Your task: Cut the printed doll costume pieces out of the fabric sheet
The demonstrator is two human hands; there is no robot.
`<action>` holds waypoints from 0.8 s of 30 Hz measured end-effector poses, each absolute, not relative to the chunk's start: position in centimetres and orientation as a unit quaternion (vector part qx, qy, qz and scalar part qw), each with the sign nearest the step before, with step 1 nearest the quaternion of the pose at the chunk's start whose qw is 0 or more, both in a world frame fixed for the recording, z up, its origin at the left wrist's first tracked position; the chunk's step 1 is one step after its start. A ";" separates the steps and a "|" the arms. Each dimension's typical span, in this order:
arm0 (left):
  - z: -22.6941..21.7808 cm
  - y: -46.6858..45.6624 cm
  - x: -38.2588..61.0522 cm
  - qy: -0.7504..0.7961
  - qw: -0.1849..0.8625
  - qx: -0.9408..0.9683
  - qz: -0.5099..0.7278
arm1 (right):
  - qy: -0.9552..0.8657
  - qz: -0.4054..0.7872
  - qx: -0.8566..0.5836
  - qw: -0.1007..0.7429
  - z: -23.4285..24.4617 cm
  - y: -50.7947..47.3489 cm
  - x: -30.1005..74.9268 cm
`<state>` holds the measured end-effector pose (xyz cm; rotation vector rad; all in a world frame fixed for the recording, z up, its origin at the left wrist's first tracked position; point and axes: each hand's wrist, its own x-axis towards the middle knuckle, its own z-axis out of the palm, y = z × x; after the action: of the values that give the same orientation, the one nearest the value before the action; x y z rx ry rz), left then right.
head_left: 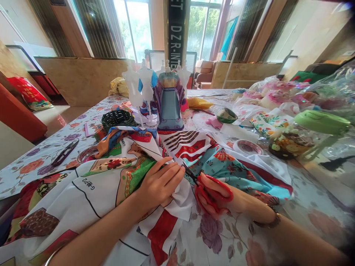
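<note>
A large printed fabric (108,184), white with patterned pieces and black outlines, lies crumpled across the table in front of me. My left hand (163,181) is closed on it near the middle, fingers together at the fabric's edge. In my right hand (212,195) is a pair of scissors (215,190) with red handles, fingers through the loops. The dark blades point up and left, touching the fabric just right of my left fingertips. A turquoise printed part (222,162) of the fabric spreads out beyond the scissors.
Several small white mannequins (133,87) stand ahead, one in a blue-purple robe (169,107). A dark woven basket (118,119) and black snips (65,153) are left. Rightward are a tape roll (247,147), a small bowl (226,115), a green-lidded jar (291,142) and plastic bags.
</note>
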<state>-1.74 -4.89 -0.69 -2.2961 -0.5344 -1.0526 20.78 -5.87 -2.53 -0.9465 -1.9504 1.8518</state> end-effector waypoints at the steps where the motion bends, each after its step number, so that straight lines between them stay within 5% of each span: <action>1: -0.7 -4.9 -1.8 -0.197 0.276 -0.857 -0.389 | -0.670 0.652 -0.321 0.154 -2.6 -5.9 20.7; 24: -0.4 -5.3 -1.8 -0.186 0.264 -0.862 -0.391 | -0.679 0.644 -0.293 0.196 -1.9 -6.2 20.3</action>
<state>-1.84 -5.32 -0.38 -2.3297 -0.5040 -1.0563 20.30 -6.25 -1.91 -0.8214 -1.9008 1.8049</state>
